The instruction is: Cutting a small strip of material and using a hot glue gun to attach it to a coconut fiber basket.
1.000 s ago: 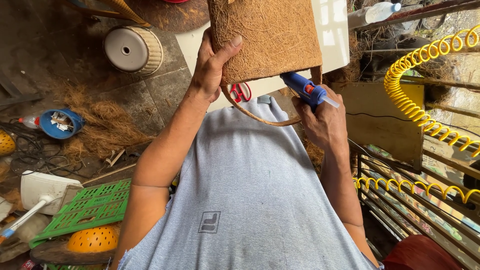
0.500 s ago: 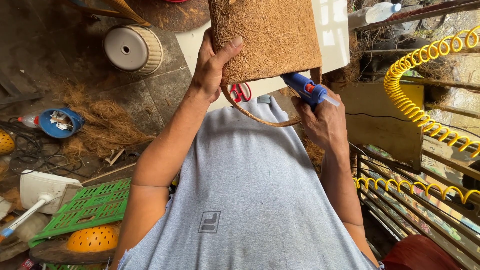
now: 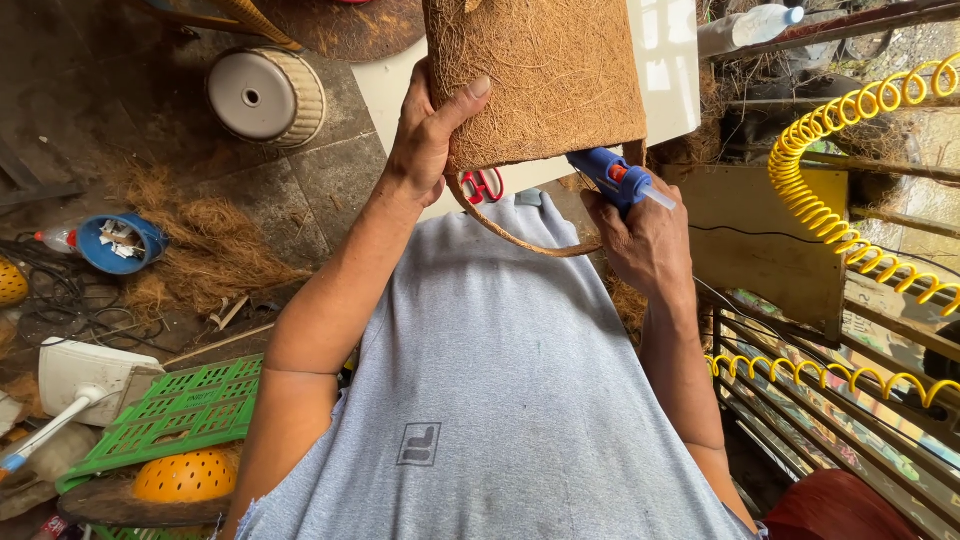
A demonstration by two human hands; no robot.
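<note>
My left hand point(image 3: 425, 140) grips the left edge of a brown coconut-fibre bag point(image 3: 545, 75), thumb lying across its front. A thin curved brown handle point(image 3: 510, 232) loops below the bag. My right hand point(image 3: 650, 240) holds a blue glue gun point(image 3: 610, 178) with an orange trigger, its nozzle pressed up against the bag's lower right corner. A clear glue stick pokes out of the gun's back end. Red-handled scissors point(image 3: 483, 185) lie on the white board point(image 3: 390, 85) just behind the bag.
A white round drum point(image 3: 265, 95) stands on the floor at upper left beside loose coconut fibre point(image 3: 200, 250). A blue bowl point(image 3: 120, 242), green crate lid point(image 3: 170, 415) and orange colander point(image 3: 185, 478) lie at left. Yellow coiled hose point(image 3: 850, 120) and metal bars sit at right.
</note>
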